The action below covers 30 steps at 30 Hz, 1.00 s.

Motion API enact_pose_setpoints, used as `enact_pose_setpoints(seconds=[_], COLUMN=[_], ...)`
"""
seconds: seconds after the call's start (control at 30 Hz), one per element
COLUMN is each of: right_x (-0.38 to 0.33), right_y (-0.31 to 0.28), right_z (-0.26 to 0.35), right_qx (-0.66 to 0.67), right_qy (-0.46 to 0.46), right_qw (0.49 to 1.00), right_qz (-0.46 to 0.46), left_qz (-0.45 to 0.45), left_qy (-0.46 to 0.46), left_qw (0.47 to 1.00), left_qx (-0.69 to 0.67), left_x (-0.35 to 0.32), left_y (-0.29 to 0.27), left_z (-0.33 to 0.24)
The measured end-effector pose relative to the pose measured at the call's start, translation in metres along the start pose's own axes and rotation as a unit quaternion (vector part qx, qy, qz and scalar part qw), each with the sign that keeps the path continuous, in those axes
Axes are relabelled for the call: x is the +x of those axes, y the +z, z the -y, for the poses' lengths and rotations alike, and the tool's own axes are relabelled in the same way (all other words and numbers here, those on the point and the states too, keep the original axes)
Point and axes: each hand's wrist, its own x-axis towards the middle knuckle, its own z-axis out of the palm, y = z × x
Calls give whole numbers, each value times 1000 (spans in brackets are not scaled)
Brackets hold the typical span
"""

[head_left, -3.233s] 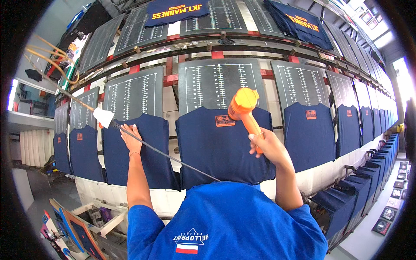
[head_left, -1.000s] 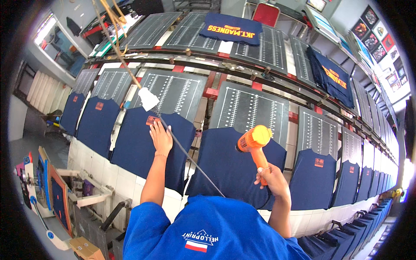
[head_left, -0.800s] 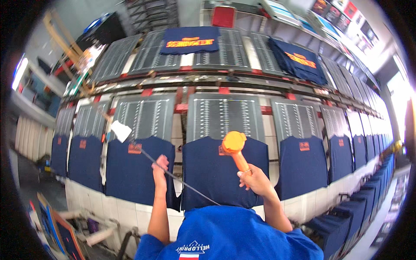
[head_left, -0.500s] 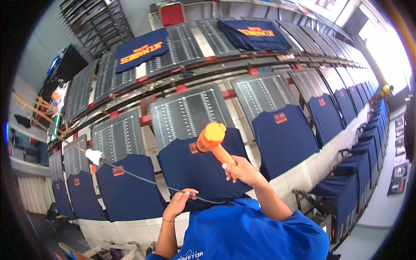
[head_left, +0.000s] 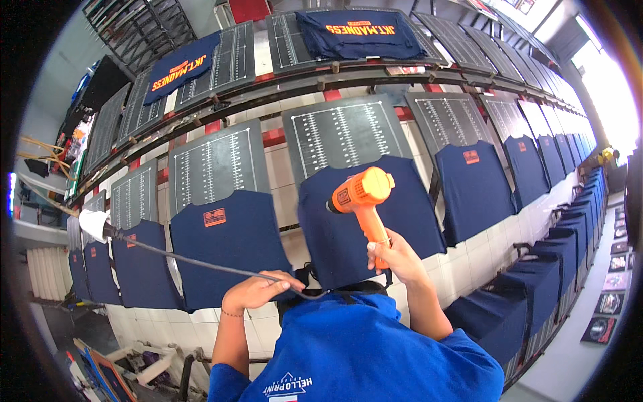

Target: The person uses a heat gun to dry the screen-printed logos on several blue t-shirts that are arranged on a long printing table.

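My right hand [head_left: 396, 256] grips the handle of an orange heat gun [head_left: 367, 191], held upright with its dark nozzle facing left. Beneath it, a navy shirt [head_left: 335, 248] lies over a grey printing board [head_left: 348, 130] with white ruler marks. My left hand [head_left: 261, 289] is closed around a dark power cord [head_left: 201, 262], near my body. At the cord's far end, on the left, is a white connector [head_left: 94, 225]. Left of the heat gun, another navy shirt [head_left: 228, 248] bears a small orange print [head_left: 215, 218] and lies untouched by either hand.
More boards with navy shirts [head_left: 475, 187] run along the row to both sides. Behind a dark rail [head_left: 268, 84], two folded shirts with orange lettering [head_left: 362, 35] lie on a second row. Another draped row [head_left: 536, 288] stands at right. Frames [head_left: 104, 368] lean at lower left.
The boards and shirts shift in view as I move along the row. The heat gun now sits over the shirt to the right. My left hand still holds the cord.
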Motion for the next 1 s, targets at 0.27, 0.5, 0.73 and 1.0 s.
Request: enact_pose_setpoints(seconds=[0.27,0.5,0.73,1.0], right_x=[12,56,85,89], right_y=[-93,-111,-112,-93], right_z=[35,80,79,75], right_qx=[-61,-125,-155,-186], right_qy=[2,-4,44,40], right_qw=[998,991,985,980], right_qz=[26,57,59,56], left_qz=[-40,-170,-258,-407], left_qy=[-140,-191,-149,-59], left_qw=[988,965,952,911], left_qx=[-42,51,-75,0], left_x=[58,82,96,119], left_y=[110,137,119,76], left_z=[28,85,98,100])
